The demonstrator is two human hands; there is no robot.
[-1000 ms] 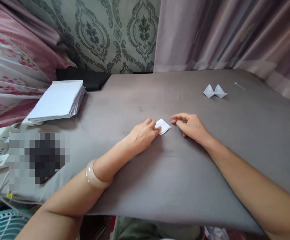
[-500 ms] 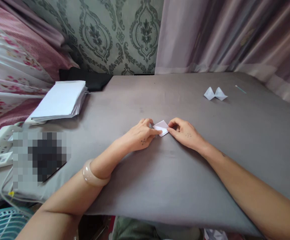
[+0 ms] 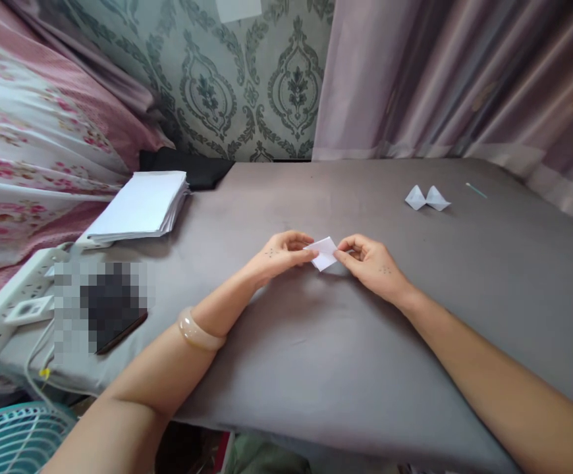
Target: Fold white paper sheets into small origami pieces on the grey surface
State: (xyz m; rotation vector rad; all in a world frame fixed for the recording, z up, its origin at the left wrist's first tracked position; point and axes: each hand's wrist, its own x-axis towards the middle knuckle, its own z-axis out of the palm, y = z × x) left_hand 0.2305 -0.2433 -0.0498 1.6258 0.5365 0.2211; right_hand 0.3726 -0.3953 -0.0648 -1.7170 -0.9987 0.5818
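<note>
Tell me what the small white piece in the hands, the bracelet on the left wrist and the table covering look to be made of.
Small folded piece: thin matte white paper, judging by its sharp creases and flat facets.
Bangle: pale, glossy and rigid with a soft highlight; it could be stone, glass or resin.
Table covering: grey-brown matte cloth, slightly napped, draping over the near edge.

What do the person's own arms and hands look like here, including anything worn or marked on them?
Both arms are bare, with no sleeves in view. The left arm wears a smooth, pale, translucent bangle at the wrist. The left hand and the right hand each carry a small cluster of dark dots on the back. No rings or gloves are visible.
</note>
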